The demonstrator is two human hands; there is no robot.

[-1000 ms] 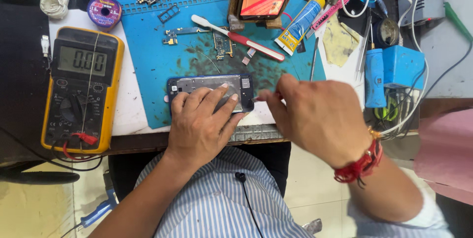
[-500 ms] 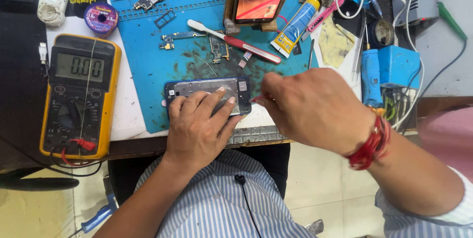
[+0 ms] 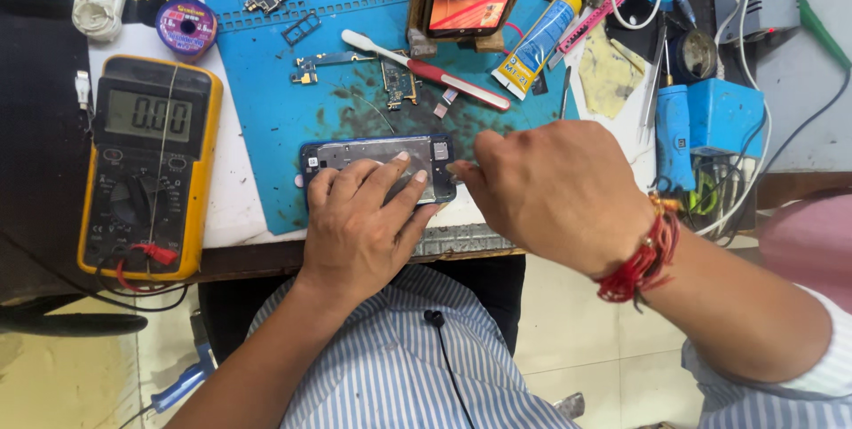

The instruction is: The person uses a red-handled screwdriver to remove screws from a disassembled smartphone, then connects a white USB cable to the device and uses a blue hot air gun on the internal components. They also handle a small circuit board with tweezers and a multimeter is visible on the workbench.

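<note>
phone frame flat on blue mat at bench edge, long axis left-right | left hand fingers spread, pressing it down | right hand at its right end, fingers pinched; held item unclear

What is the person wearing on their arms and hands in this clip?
Both hands are bare: no gloves, no rings visible. The right hand has a red thread bracelet with beads at the wrist and a white-and-blue striped sleeve pushed up near the elbow. The left hand and forearm show nothing worn.
</note>
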